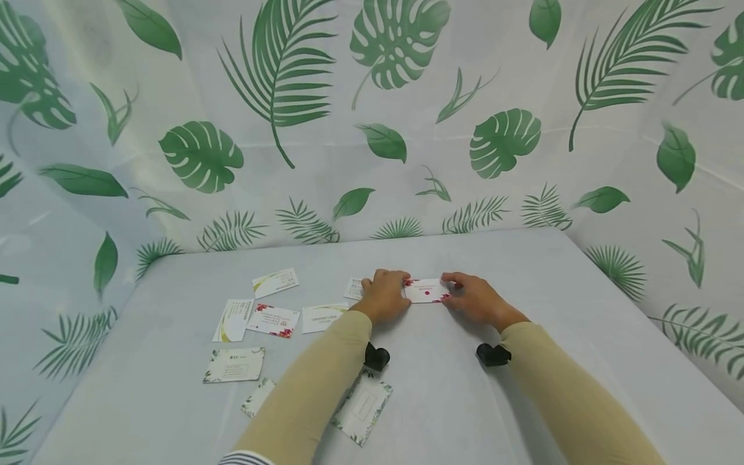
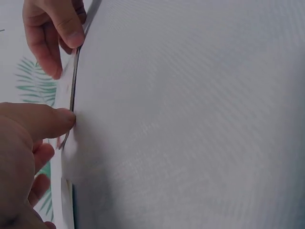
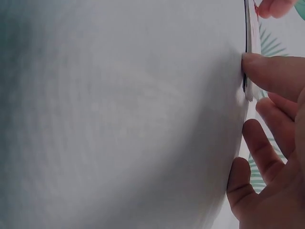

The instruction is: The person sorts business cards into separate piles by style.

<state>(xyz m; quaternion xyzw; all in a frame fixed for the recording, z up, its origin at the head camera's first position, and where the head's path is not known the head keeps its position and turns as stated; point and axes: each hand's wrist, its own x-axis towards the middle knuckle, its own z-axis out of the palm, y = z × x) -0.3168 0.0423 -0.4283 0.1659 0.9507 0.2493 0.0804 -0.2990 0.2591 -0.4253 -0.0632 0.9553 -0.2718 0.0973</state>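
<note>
A white business card (image 1: 427, 290) with red flowers at its corners and a red dot lies flat near the far middle of the table. My left hand (image 1: 385, 297) pinches its left end, thumb (image 2: 64, 121) against the near edge. At the right end my right hand (image 1: 475, 298) holds it likewise, its thumb (image 3: 255, 64) on the near edge and the other fingers bent beyond. Seen edge-on in the wrist views, the card looks layered. Just left of my left hand, another white card (image 1: 352, 289) is partly hidden behind that hand.
Left of my hands lie a red-flowered card (image 1: 274, 321), yellow-curved cards (image 1: 276, 283) (image 1: 234, 321) (image 1: 323, 318) and leaf-bordered cards (image 1: 234, 365) (image 1: 363, 408). My left forearm partly covers a further leafy card (image 1: 257, 396). Leaf-printed cloth (image 1: 430, 187) rises behind the grey-white table (image 1: 581, 361).
</note>
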